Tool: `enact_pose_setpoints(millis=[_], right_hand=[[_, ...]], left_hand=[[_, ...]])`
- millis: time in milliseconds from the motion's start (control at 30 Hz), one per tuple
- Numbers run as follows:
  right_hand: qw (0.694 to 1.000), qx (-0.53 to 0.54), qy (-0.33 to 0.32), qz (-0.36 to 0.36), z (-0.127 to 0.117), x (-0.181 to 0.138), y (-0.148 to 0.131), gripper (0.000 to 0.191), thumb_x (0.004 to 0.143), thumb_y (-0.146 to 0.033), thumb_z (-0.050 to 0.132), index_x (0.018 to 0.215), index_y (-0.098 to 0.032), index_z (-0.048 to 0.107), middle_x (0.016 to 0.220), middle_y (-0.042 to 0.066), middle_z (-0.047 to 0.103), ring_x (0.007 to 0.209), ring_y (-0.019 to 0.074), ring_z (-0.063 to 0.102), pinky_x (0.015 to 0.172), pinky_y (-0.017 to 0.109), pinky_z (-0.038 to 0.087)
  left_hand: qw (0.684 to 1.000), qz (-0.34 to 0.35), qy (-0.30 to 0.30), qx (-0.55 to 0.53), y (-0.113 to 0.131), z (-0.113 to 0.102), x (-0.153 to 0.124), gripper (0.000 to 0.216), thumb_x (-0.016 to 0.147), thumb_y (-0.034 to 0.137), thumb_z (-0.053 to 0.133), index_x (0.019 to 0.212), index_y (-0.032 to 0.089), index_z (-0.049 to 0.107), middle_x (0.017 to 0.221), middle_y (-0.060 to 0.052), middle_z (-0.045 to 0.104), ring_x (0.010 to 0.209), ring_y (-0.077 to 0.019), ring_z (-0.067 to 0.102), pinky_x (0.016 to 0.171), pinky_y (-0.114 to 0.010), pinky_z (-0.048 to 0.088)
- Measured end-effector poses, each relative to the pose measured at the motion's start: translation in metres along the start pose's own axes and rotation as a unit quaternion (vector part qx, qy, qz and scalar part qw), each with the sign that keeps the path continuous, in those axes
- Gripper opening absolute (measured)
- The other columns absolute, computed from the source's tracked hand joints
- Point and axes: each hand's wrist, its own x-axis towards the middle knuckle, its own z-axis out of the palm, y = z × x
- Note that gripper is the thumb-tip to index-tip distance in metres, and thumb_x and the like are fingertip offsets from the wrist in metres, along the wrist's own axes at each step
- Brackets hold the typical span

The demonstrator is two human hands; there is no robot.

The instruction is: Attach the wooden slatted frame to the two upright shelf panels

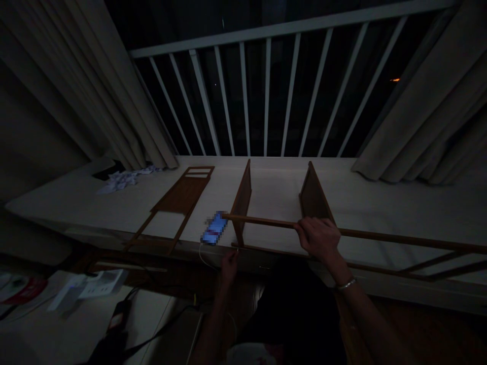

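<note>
In a dim room a brown wooden frame lies on a pale ledge (380,203). My right hand (318,238) is closed around its upper long rail (399,237), beside the right upright panel (312,195). My left hand (229,264) is low at the frame's front corner, under the left upright panel (242,200). Its fingers pinch a small thing (237,250) I cannot make out. A lit phone (215,228) lies just left of the left panel.
A flat wooden side panel (178,200) lies on the ledge to the left, with crumpled paper (122,178) behind it. A white railing (266,91) and curtains (429,116) rise at the back. A power strip (97,285) and cables sit on the floor at lower left.
</note>
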Motion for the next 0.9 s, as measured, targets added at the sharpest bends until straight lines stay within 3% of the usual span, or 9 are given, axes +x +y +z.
enact_pose_setpoints(millis=[467,900], right_hand=[[1.000,-0.002,-0.002,-0.001,-0.0009,-0.0003,0.0003,0.025,0.081,-0.033,0.041,0.067,-0.018,0.055,0.060,0.001,0.055,0.061,0.0118,0.045,0.064,0.027,0.024],[1.000,0.000,-0.002,-0.004,0.0015,-0.0011,0.0032,0.024,0.081,-0.033,0.041,0.068,-0.018,0.055,0.060,0.001,0.055,0.062,0.0120,0.045,0.063,0.027,0.024]], left_hand=[[0.997,-0.066,-0.006,-0.050,-0.0006,-0.0023,-0.0011,0.039,0.063,0.046,0.055,0.076,0.011,0.066,0.075,-0.008,0.066,0.073,-0.0193,0.059,0.069,-0.032,0.046],[0.998,-0.039,0.013,-0.043,0.0029,0.0023,-0.0023,0.036,0.064,0.045,0.055,0.073,0.012,0.065,0.078,-0.008,0.064,0.076,-0.0191,0.057,0.073,-0.033,0.044]])
